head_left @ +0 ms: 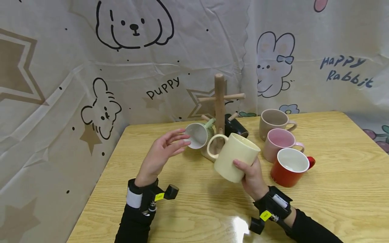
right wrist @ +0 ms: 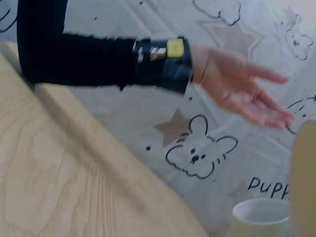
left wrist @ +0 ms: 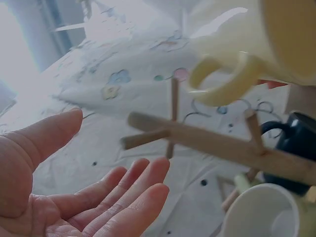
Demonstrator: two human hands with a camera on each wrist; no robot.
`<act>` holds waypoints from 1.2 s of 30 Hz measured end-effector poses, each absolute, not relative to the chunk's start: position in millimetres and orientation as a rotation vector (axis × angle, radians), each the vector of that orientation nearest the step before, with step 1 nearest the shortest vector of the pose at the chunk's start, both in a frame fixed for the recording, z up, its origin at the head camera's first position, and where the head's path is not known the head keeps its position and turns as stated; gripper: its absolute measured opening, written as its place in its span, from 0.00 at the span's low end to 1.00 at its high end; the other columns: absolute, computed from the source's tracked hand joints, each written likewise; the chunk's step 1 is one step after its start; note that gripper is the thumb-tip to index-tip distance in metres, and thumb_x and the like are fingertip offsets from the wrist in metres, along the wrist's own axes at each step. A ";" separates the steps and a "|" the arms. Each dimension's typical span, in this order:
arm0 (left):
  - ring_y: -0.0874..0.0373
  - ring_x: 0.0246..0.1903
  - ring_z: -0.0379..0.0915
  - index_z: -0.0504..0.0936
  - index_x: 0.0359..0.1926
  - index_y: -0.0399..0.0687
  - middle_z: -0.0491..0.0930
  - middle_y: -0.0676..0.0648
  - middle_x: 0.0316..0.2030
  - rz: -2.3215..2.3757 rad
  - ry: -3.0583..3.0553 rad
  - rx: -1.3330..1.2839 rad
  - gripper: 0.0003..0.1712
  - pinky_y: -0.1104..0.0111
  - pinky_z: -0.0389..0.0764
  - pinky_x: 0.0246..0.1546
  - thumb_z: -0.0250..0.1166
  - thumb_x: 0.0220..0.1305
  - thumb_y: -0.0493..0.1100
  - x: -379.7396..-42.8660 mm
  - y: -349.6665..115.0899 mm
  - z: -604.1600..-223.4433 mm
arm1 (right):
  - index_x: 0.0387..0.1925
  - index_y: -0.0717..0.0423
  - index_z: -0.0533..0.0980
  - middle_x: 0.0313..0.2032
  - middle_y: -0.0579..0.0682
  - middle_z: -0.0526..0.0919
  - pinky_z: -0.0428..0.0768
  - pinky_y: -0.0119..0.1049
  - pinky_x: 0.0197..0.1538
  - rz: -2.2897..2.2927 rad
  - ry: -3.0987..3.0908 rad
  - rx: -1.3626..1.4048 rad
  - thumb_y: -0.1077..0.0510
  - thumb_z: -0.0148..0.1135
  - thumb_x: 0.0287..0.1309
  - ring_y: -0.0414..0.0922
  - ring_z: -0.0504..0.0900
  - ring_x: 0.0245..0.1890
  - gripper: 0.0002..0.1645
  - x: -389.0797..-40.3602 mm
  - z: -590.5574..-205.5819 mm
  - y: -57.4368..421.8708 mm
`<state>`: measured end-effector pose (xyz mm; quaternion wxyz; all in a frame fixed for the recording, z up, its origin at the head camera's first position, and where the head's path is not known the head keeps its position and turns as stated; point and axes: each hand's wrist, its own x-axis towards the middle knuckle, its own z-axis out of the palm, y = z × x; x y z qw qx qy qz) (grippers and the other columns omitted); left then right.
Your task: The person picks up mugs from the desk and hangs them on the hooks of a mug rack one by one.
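Observation:
My right hand (head_left: 253,178) grips a pale yellow mug (head_left: 235,157) by its body, thumb across the side, holding it tilted above the table with its handle toward the left. Just behind it stands a wooden mug tree (head_left: 219,101) with pegs. A light green mug (head_left: 198,134) hangs sideways on a lower left peg, and a black mug (head_left: 235,125) is on the lower right one. My left hand (head_left: 164,152) holds nothing; its fingers extend toward the green mug, overlapping its rim in the head view. In the left wrist view its palm (left wrist: 54,212) faces up.
To the right stand a taupe mug (head_left: 273,121), a pink mug (head_left: 280,143) and a red mug (head_left: 288,168) with white inside, close together in a row. The wooden table (head_left: 194,216) meets a printed cloth (head_left: 182,40) at the back and left.

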<state>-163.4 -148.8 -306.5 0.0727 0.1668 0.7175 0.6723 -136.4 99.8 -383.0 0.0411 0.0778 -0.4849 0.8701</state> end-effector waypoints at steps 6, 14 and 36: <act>0.62 0.48 0.77 0.64 0.63 0.43 0.74 0.46 0.52 2.060 2.172 0.433 0.27 0.67 0.77 0.49 0.56 0.65 0.44 -162.0 -158.6 -300.4 | 0.47 0.50 0.66 0.40 0.43 0.78 0.79 0.33 0.45 2.594 -1.368 0.172 0.71 0.56 0.48 0.38 0.78 0.41 0.25 -151.7 -392.7 93.2; 0.61 0.47 0.78 0.63 0.63 0.41 0.75 0.48 0.51 2.052 2.184 0.424 0.27 0.67 0.78 0.48 0.56 0.66 0.45 -159.0 -161.3 -296.1 | 0.46 0.51 0.65 0.39 0.44 0.77 0.79 0.32 0.44 2.592 -1.357 0.067 0.73 0.57 0.46 0.38 0.79 0.40 0.26 -165.1 -404.4 89.3; 0.62 0.42 0.80 0.65 0.62 0.39 0.78 0.55 0.45 2.007 2.184 0.528 0.24 0.67 0.79 0.45 0.54 0.67 0.41 -159.5 -164.4 -296.2 | 0.50 0.49 0.62 0.42 0.43 0.75 0.78 0.31 0.45 2.587 -1.437 -0.016 0.69 0.58 0.50 0.38 0.77 0.42 0.26 -175.0 -413.2 88.4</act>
